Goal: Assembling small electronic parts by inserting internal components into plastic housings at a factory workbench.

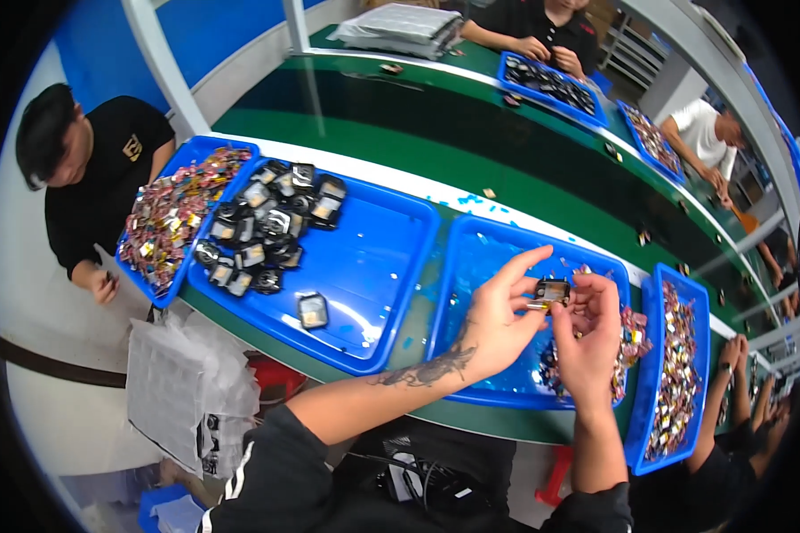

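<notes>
A small black square housing (553, 290) with a pale, shiny inside is held up between my two hands. On its left side, the thumb and fingers of my left hand (505, 324) grip it, and a thin yellowish piece shows by the fingertips. My right hand (588, 342) closes on it from the right with bent fingers; what the fingertips press is partly hidden. Beneath the hands lies a blue tray (449, 284) with a heap of small wired parts (633, 336) at its right side. Blue scraps are scattered in this tray.
To the left, a larger blue tray (400, 266) holds a pile of black housings (276, 218) and a single one (312, 311). Blue bins of small parts (676, 373) (182, 209) stand at both ends. Beyond runs a green conveyor belt (373, 115); co-workers sit around.
</notes>
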The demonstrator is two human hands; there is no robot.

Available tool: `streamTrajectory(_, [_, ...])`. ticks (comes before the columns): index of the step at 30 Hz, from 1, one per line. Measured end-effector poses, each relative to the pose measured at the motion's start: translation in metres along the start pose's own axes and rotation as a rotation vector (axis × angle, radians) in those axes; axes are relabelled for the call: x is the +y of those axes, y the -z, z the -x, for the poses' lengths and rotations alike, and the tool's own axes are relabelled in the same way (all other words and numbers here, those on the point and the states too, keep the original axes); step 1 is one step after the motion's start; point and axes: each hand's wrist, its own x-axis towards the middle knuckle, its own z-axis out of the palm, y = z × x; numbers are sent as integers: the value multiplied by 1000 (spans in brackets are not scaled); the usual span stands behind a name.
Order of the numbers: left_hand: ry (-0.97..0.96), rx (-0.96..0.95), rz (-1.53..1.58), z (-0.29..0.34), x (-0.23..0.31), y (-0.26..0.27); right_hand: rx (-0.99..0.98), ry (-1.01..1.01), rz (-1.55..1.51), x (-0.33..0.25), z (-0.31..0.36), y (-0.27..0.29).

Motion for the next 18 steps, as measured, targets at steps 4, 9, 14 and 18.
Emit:
streamTrajectory(4, [-290,208,-388,20,28,46,-310,33,-10,5,-66,-20])
streamTrajectory(9, [-14,291,-1447,95,107,145,-240,-244,148,80,-190,-20])
streamTrajectory(14, [-16,250,-1800,123,87,191,-65,-376,227,131,-225,-24])
streamTrajectory(18, [122,110,-1775,109,92,181,-140,-418,226,142,-231,-10])
